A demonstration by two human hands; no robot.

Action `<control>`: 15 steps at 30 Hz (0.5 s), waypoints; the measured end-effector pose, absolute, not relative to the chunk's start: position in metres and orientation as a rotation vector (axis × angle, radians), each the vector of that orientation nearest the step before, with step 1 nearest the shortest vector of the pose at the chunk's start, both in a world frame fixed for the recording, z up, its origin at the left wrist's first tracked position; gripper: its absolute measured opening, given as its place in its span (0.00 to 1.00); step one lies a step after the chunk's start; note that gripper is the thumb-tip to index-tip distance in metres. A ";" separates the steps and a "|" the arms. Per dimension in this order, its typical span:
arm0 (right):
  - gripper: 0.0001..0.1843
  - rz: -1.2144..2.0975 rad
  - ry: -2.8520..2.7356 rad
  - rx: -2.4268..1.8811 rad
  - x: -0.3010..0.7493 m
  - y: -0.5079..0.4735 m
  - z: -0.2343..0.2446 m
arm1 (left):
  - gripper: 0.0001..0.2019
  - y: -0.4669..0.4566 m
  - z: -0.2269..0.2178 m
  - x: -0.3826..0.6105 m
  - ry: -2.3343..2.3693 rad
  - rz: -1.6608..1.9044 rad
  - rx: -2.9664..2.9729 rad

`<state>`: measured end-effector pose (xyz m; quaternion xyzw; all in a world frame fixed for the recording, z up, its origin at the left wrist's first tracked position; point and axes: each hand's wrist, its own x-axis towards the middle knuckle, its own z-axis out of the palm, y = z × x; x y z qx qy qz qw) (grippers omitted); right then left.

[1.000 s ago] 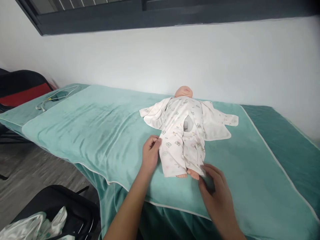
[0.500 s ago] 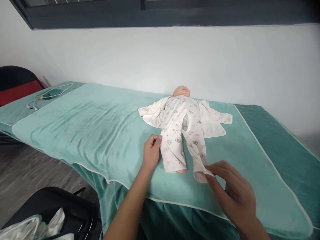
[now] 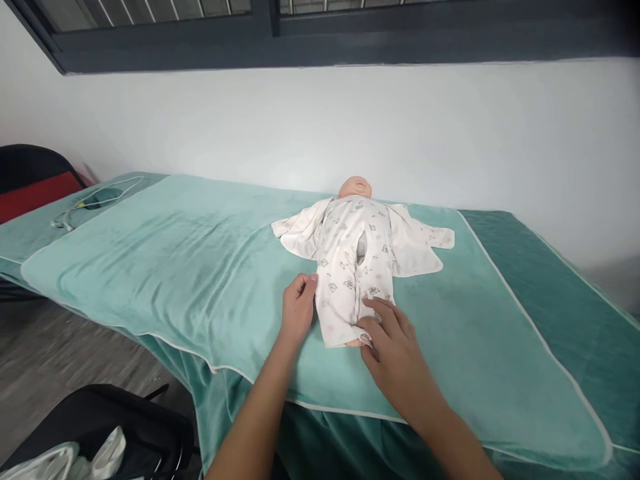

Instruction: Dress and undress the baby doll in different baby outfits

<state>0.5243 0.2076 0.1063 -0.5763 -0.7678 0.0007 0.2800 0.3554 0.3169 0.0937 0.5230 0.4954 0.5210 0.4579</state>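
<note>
Head view: white printed romper [image 3: 357, 267] on doll [image 3: 354, 187]

Bare towel [image 3: 165, 267] left; doll [image 3: 357, 250] centre

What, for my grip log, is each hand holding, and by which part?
The left hand pinches the romper at the outer edge of one leg. The right hand rests on the other leg near its cuff; a grip cannot be told.

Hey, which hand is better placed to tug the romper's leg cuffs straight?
Probably the right hand: it rests on the romper at the leg cuffs, while the left hand pinches the romper's side edge, higher up the leg.
</note>
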 end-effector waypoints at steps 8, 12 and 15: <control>0.11 0.092 -2.038 -1.373 0.527 0.204 0.126 | 0.20 0.318 0.092 0.356 1.210 1.306 1.293; 0.08 0.254 -1.933 -1.357 0.525 0.200 0.133 | 0.19 0.320 0.089 0.355 1.221 1.299 1.345; 0.02 0.488 -1.759 -1.353 0.532 0.198 0.153 | 0.19 0.322 0.088 0.354 1.218 1.295 1.336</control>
